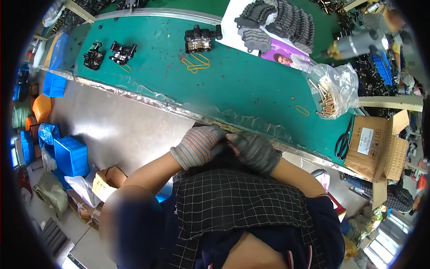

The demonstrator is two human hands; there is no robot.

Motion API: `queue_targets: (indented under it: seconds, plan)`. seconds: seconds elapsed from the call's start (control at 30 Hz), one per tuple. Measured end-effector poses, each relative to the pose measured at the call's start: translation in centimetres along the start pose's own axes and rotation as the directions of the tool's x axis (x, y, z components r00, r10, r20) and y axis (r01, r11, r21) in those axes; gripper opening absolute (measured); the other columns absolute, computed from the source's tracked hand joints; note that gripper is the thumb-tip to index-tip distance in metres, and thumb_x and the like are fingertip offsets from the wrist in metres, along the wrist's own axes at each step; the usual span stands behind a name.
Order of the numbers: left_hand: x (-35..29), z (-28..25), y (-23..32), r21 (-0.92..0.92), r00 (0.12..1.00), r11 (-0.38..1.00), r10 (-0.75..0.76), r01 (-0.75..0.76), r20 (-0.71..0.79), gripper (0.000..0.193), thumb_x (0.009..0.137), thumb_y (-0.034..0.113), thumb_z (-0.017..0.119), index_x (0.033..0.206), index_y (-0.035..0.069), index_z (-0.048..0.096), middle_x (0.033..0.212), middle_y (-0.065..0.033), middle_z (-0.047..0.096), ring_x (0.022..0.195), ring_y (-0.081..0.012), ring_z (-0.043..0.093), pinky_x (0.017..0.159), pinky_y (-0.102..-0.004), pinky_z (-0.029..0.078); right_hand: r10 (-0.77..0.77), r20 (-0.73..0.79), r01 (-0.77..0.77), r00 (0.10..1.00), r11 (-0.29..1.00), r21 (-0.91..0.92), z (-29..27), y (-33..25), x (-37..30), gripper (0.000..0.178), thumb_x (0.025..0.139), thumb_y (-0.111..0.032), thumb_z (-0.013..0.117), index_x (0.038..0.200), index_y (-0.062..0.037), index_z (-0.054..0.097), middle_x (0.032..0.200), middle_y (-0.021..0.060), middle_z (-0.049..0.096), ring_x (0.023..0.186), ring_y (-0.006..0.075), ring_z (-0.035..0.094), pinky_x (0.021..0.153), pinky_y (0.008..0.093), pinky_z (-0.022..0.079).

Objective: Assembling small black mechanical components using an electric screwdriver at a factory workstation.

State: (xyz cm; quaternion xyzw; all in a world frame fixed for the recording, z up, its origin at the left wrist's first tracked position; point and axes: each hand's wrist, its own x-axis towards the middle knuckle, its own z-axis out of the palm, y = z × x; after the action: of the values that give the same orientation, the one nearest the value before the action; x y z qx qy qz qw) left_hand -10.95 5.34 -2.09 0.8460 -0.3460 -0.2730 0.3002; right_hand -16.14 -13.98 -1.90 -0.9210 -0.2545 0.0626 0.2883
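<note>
My left hand (199,145), in a light grey striped glove, is close to my right hand (255,152), in a darker grey glove. Both are over my lap at the near edge of the green worktable (152,58). The fingers of each hand are curled together; whatever is between them is dark and hidden. Past my hands, a black metal assembly (198,41) stands on the table, with yellow rubber bands (195,64) just in front of it. Two similar assemblies, a left one (93,56) and its neighbour (121,53), sit farther left.
Dark metal plates (293,27) lie stacked on a printed sheet (230,33). A grey power tool (356,45) hangs at the right. Nearby are a plastic bag of brass-coloured pins (329,101), black scissors (343,143) and an opened cardboard box (367,139). Blue bins (71,157) stand at the left.
</note>
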Motion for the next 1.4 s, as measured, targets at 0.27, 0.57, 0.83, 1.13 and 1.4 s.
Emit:
queue_targets:
  seconds: [0.27,0.57,0.83,1.13,1.4]
  plan:
    - [7.5,-2.7,2.5,0.11,0.828,0.905,0.421,-0.411,-0.369,0.029,0.079,0.025,0.067,0.102,0.009,0.062,0.091,-0.0119,0.064,0.084,-0.0306,0.061,0.075,-0.0427,0.049,0.166,-0.198,-0.132,0.966,0.976,0.172,-7.4,7.2,-2.2,0.028,0.082,-0.011,0.066,0.109,-0.009,0.061,0.093,0.0133,0.063,0.084,0.0291,0.062,0.073,0.0381,0.05]
    - [10.9,-15.6,-7.6,0.253,0.806,0.965,0.092,0.074,-0.585,0.041,0.073,0.006,0.07,0.113,0.005,0.058,0.101,-0.0158,0.063,0.092,-0.0339,0.061,0.084,-0.0371,0.049,0.188,-0.463,-0.324,0.866,0.917,-0.232,-10.5,17.9,-0.5,0.032,0.082,-0.023,0.067,0.11,-0.0092,0.061,0.104,0.0131,0.06,0.094,0.0318,0.059,0.082,0.0403,0.049]
    - [11.4,-9.5,-0.6,0.313,0.861,0.917,0.356,-0.247,-0.363,0.039,0.072,0.006,0.069,0.11,0.01,0.057,0.103,-0.0114,0.064,0.09,-0.0292,0.063,0.077,-0.0364,0.051,-0.04,-0.483,-0.208,0.875,0.87,-0.448,-8.7,16.9,13.1,0.044,0.074,-0.025,0.073,0.113,-0.0089,0.059,0.105,0.0121,0.058,0.094,0.0323,0.058,0.077,0.0396,0.05]
    - [12.4,-10.7,-1.5,0.361,0.865,0.925,0.272,-0.116,-0.421,0.04,0.07,0.01,0.07,0.108,0.012,0.058,0.1,-0.0102,0.063,0.09,-0.0318,0.061,0.074,-0.04,0.05,0.158,-0.409,-0.246,0.899,0.954,-0.172,-8.7,16.6,13.2,0.034,0.071,-0.022,0.077,0.099,-0.0066,0.062,0.101,0.0104,0.059,0.088,0.0294,0.061,0.073,0.0388,0.051]
    - [13.0,-10.7,-2.2,0.275,0.865,0.959,0.193,-0.067,-0.463,0.039,0.071,0.012,0.072,0.108,0.01,0.059,0.1,-0.011,0.063,0.092,-0.0321,0.06,0.076,-0.0405,0.049,0.251,-0.253,-0.229,0.934,0.967,0.115,-9.9,13.3,4.8,0.03,0.071,-0.015,0.078,0.094,-0.0044,0.061,0.09,0.0119,0.058,0.081,0.0301,0.06,0.071,0.0375,0.05]
